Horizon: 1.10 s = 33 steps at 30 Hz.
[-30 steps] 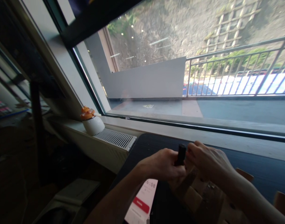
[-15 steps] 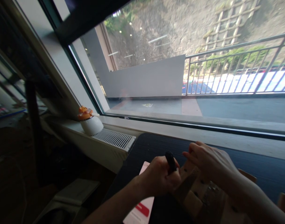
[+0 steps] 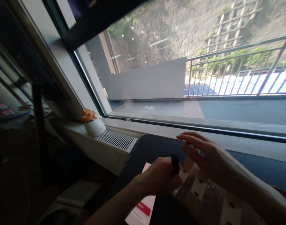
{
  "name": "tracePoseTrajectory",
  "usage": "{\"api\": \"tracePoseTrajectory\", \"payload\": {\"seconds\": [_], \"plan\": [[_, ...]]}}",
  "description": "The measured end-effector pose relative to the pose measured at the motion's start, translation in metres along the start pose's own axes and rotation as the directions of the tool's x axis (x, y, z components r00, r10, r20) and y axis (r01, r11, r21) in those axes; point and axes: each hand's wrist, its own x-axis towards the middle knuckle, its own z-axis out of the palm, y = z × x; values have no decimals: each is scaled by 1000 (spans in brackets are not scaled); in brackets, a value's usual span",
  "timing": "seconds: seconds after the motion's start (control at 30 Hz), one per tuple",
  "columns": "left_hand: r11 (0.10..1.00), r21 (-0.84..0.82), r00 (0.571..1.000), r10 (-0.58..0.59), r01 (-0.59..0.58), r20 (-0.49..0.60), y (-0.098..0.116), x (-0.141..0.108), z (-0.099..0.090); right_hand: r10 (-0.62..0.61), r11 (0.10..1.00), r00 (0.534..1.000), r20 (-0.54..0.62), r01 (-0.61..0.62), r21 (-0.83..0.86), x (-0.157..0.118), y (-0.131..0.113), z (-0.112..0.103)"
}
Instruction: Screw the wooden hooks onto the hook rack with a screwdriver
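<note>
And my right hand springs open! Half a second ago its fingers were curled in close; now they're stretched and parted above the wooden block with dark holes. My left hand is closed round a black cylindrical handle, which stands more upright than it did, at the block's near-left end. The block sits below and right of that fist, small shiny metal pieces lying on it, under my right wrist.

Room to move? Bare dark worktop beyond my left hand, out to its rounded corner, with the window sill along the far edge. Tight on the near side: the phone lies under my left forearm, red button showing, its lettering too small to read.
</note>
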Motion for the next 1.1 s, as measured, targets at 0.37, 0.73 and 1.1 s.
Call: {"api": "tracePoseTrajectory", "payload": {"seconds": [0.37, 0.73, 1.1], "plan": [[987, 69, 939, -159, 145, 304, 18, 4, -25, -68, 944, 990, 120, 25, 329, -4, -33, -11], [907, -355, 947, -119, 226, 299, -3, -6, -26, -49, 944, 990, 132, 3, 329, -4, -34, -14], [914, -366, 969, -95, 176, 230, -6, -7, -19, -37, 943, 996, 80, 8, 332, -3, -29, -9]]}}
